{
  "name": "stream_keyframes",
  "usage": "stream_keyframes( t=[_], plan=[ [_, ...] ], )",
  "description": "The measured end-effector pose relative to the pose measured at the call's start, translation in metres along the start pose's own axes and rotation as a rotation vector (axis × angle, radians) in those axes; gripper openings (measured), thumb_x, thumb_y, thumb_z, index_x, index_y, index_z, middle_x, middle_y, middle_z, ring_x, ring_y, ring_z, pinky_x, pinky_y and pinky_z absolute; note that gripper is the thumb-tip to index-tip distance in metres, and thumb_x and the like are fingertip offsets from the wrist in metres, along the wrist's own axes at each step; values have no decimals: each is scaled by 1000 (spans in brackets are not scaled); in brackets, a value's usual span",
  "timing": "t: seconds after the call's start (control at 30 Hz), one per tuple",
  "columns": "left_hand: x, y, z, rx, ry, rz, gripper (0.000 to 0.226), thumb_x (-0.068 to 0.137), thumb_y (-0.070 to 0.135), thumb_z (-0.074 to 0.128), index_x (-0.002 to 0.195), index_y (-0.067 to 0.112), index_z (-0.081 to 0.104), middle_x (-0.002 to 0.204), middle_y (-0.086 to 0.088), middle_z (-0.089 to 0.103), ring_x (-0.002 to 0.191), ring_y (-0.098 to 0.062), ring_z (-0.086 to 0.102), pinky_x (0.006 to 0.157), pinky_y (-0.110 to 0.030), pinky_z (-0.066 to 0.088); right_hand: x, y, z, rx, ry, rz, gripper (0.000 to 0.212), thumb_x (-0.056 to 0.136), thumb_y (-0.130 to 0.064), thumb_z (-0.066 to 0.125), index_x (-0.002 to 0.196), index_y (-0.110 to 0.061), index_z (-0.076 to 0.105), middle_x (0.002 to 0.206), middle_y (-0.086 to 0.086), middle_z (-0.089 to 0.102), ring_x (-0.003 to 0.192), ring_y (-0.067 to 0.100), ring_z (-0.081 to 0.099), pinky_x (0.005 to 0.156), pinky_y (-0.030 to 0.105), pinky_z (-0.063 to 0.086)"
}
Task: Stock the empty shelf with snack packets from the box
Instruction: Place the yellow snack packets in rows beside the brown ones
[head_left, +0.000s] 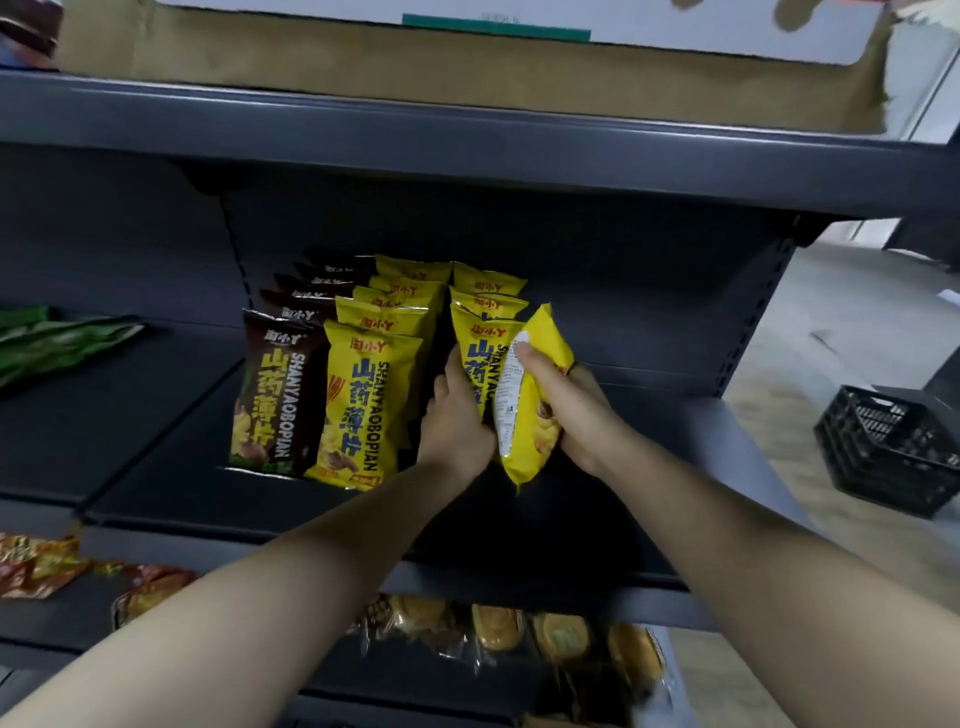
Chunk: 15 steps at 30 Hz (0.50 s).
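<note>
1. Right hand (566, 410) grips a yellow snack packet (535, 395), thumb across its pale back, holding it tilted at the near end of the right yellow row (485, 306).
2. Left hand (454, 415) lies against the front packet of that row, fingers curled round its left edge.
3. Dark shelf (171, 467) carries three rows: brown packets (280, 395) left, yellow packets (363, 400) centre, yellow right.
4. Cardboard box (415, 67) sits on the shelf above.
5. Black crate (893, 447) stands on the floor, far right.
</note>
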<state>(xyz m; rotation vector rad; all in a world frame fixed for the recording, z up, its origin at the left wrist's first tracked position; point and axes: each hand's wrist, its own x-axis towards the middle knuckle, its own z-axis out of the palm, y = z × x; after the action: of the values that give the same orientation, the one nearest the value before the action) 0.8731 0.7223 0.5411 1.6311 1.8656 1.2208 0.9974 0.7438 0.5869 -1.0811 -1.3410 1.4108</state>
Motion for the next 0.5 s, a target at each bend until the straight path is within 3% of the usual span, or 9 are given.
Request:
stream_keyframes(
  t=[0.23,0.33,0.43,0.5],
  plan=[
    [34,-17,5,24,26,-22,104,80,36,69,150,18,-6,152,-12,23,139,-30,25,113,-45,25,38,5,11,22,9,26,24,90,-38,62,107,-22,66,111,4,72,102,22,68,94,42,53],
    [33,-20,8,147,52,-5,103,84,43,62,149,17,-13,154,-12,18,142,-28,19,116,-42,18,45,8,11,-24,25,39,22,89,-40,63,102,-23,67,104,1,73,98,19,69,93,41,54],
    [25,-10,15,297,186,-20,84,93,33,50,149,5,-7,147,-18,30,133,-33,35,106,-40,33,48,8,6,-60,134,24,26,88,-41,64,103,-20,67,98,0,72,88,13,69,75,28,57],
    [24,-5,22,412,312,117,66,95,16,41,148,-2,5,145,-24,34,127,-36,43,101,-39,41,50,8,0,-40,231,14,24,87,-41,64,97,-19,66,104,11,71,91,21,69,76,33,58]
  ],
)
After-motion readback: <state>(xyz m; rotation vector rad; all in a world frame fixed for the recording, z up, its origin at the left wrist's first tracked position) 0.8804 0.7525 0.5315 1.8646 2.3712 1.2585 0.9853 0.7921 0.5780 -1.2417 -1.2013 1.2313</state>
